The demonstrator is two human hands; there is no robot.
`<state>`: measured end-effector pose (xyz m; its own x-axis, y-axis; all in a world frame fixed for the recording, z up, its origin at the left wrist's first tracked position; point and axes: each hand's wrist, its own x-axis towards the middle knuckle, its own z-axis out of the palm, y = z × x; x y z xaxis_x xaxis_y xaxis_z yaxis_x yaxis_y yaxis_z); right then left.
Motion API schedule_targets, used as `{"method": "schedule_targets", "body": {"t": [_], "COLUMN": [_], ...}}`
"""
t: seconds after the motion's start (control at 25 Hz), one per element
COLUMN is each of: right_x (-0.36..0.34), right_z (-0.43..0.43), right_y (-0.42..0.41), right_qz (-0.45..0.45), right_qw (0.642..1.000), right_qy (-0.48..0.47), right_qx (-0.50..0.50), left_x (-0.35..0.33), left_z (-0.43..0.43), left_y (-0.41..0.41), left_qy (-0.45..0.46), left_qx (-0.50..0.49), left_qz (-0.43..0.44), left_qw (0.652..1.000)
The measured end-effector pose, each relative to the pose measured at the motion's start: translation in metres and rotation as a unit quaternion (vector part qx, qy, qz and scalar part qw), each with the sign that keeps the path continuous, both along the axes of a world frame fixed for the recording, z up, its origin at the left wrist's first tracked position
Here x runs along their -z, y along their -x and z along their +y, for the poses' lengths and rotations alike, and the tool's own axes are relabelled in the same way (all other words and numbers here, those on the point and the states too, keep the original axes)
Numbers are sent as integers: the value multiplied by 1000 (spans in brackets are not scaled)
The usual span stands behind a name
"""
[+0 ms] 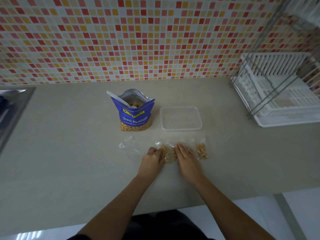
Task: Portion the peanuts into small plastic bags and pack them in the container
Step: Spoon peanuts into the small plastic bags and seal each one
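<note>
A blue peanut pouch (135, 115) stands open on the counter with a white spoon (117, 99) inside it. To its right sits an empty clear plastic container (181, 118). Small clear bags lie in a row in front. My left hand (153, 159) grips one filled bag of peanuts (165, 151) with curled fingers. My right hand (186, 157) lies flat with straight fingers on a second filled bag (174, 153). A third filled bag (201, 150) lies to the right, untouched. An empty bag (129, 144) lies to the left.
A white dish rack (277, 94) with a metal frame stands at the back right. A steel sink edge (12, 108) is at the far left. The tiled wall (138, 40) runs along the counter's back. The counter's front edge lies near my body.
</note>
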<state>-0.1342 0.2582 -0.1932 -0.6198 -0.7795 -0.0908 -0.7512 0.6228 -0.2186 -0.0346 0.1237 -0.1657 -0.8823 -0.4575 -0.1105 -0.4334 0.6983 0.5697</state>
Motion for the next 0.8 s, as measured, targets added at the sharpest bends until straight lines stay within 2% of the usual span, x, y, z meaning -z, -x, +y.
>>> {"method": "schedule_targets", "body": {"t": [0.08, 0.2, 0.32, 0.44, 0.52, 0.64, 0.8], "right_x": [-4, -23, -37, -41, -37, -27, -18], "right_z": [-1, -18, -57, -97, -113, -128, -133], "right_y": [-1, -10, -27, -42, -49, -56, -61], "right_qz": [14, 31, 17, -49, -52, -57, -116], "right_qw": [999, 996, 991, 994, 998, 998, 990], "right_qy": [32, 86, 134, 90, 46, -5, 41], "right_qx": [-4, 1, -18, -28, -12, 24, 64], "left_x": [-2, -7, -9, -2, 3, 6, 3], "left_z": [-6, -44, -89, -115, -123, -128, -131], "left_y": [-6, -19, -32, -38, -38, -39, -48], "left_qy": [54, 44, 74, 73, 67, 16, -96], "left_qx": [18, -21, -55, -80, -64, -82, -135], "left_qz": [16, 56, 43, -2, -27, -36, 23], "left_qw": [998, 997, 995, 994, 995, 996, 986]}}
